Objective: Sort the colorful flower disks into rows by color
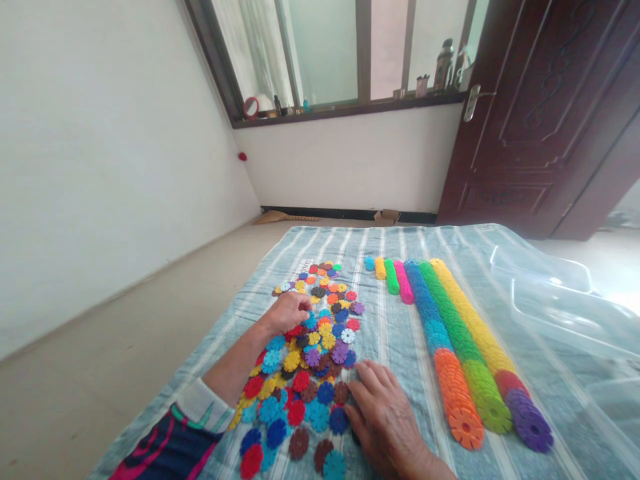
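Notched plastic discs in many colours form a loose pile (pixel 291 361) on the striped cloth. Over the pile's far half, my left hand (pixel 289 312) is closed in a pinch, its fingertips on a light-blue disc (pixel 311 321). My right hand (pixel 387 417) rests palm down at the pile's near right edge, fingers slightly bent and apart, beside a brown disc (pixel 341 392) and a dark-blue disc (pixel 339 420). What lies under its palm is mostly hidden; a dark edge shows below the thumb. To the right lie long disc rows: blue-to-orange (pixel 435 333), green (pixel 463 347) and yellow-to-purple (pixel 480 333).
Short stacks in blue, yellow, green and pink (pixel 404 283) lie at the far end of the rows. Clear plastic containers (pixel 565 307) stand on the cloth's right side. Beyond the striped cloth (pixel 345 241) are a broom (pixel 285 217), a windowed wall and a dark red door (pixel 530 120).
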{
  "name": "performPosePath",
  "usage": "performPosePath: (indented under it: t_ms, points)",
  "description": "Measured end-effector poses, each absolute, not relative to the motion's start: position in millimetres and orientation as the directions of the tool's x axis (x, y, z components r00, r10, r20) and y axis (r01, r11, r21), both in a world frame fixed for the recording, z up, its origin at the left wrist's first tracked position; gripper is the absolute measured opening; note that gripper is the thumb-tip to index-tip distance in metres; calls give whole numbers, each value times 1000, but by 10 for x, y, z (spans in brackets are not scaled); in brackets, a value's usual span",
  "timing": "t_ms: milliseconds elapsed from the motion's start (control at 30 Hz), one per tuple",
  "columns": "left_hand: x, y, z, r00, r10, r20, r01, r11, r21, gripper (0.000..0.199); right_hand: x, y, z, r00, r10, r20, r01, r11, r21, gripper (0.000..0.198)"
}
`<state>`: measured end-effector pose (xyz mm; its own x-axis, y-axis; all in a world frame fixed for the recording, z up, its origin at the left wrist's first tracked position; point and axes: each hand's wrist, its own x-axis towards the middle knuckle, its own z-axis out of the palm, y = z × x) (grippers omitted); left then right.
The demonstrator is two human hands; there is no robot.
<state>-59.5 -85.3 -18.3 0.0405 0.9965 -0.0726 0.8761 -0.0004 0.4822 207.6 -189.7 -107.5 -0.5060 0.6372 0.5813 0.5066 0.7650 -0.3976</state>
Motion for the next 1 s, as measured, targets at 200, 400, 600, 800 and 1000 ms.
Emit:
performPosePath:
  t_ms: [200,400,600,800,1000]
  points:
    - [-625,-872,-232,110,981,-158,865,-16,501,15,2068,-1900,-1071,-492,642,588,512,760,-401,10]
    - [-590,-885,-234,129,984,-122,952,-89,292,13,2074,-1894,-1076,-502,637,585,509,764,-396,13]
    - [-586,-917,-190,191,967,-167,971,-161,174,14,2087,-1884,-1065,-526,634,567,510,769,-386,16]
    - [-557,-927,-175,168,971,-172,974,-136,180,15,2079,-1893,-1063,-517,638,571,511,765,-392,15]
    - [-522,-940,-170,83,992,-99,956,-52,289,13,2076,-1895,-1065,-511,639,575,505,764,-401,17]
